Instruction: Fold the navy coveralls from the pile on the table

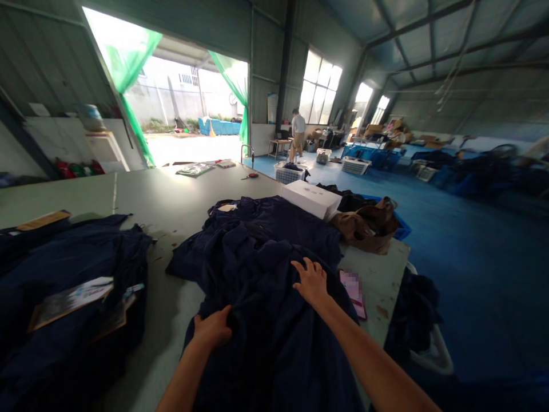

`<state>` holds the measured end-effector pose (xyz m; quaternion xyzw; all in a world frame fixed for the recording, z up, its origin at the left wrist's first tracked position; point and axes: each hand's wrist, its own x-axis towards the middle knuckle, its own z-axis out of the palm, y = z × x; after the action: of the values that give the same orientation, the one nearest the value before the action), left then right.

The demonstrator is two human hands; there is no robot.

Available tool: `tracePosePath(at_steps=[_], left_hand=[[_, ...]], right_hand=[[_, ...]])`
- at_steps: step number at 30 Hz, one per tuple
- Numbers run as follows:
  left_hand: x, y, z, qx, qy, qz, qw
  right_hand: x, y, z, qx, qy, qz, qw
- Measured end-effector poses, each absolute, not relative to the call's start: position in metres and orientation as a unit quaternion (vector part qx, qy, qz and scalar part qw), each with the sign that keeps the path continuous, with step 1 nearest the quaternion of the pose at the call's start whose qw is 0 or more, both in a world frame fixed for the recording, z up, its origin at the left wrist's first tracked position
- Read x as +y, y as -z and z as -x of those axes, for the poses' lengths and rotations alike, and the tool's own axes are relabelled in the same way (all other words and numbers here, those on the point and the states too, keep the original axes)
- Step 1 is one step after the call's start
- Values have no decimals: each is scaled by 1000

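Observation:
A dark navy garment (261, 274) lies rumpled across the table in front of me, its near end running down toward my body. My left hand (213, 327) is closed on its left edge, the fingertips hidden in the cloth. Higher up and to the right, my right hand (311, 281) rests on the fabric with its fingers spread. A beige tag (227, 208) shows at the garment's far end. Just right of my right hand, a phone (353, 293) with a lit screen lies on the table.
More navy garments (77, 263) with card tags lie at the left. A white box (311, 198) and a brown bag (369, 226) stand at the back right. Scissors (250, 176) lie on the far tabletop (158, 194). Beyond, a person (297, 134) stands near white baskets.

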<state>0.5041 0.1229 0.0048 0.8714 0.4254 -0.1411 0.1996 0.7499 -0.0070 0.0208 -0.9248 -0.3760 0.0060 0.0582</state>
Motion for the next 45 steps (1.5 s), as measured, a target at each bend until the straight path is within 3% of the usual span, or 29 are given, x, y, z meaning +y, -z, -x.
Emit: tracePosePath(at_steps=[4,8,11,14,17,20,25,31,34,45], left_hand=[[138,-8,-480,463,172,-846,199],[158,-18,-458,567,158,-796,141],[155,-26,-462,631,72,-771,50],[131,-29,-483,577,-46,-816,-10],[99,-17,-509,460,-28,-885,59],[76,7,-523,453,27,-883,120],[68,31,-535,447,82,-878,153],[69,33,-580,499,-40,-846,184],[74,49,-601,485,-6,-858,167],[107,81,-655,451,32,-888,85]], right_hand=[[-1,-1,-756,-382,-41,923,27],[1,3,-760,-387,15,919,80],[3,2,-754,-388,39,915,102],[4,4,-746,-422,35,902,87],[3,11,-745,-457,17,888,46],[1,17,-753,-431,-28,902,5],[-10,15,-768,-407,-34,912,37],[-23,5,-784,-392,-52,918,30],[-24,12,-790,-399,-104,910,41],[-18,38,-824,-358,-94,926,80]])
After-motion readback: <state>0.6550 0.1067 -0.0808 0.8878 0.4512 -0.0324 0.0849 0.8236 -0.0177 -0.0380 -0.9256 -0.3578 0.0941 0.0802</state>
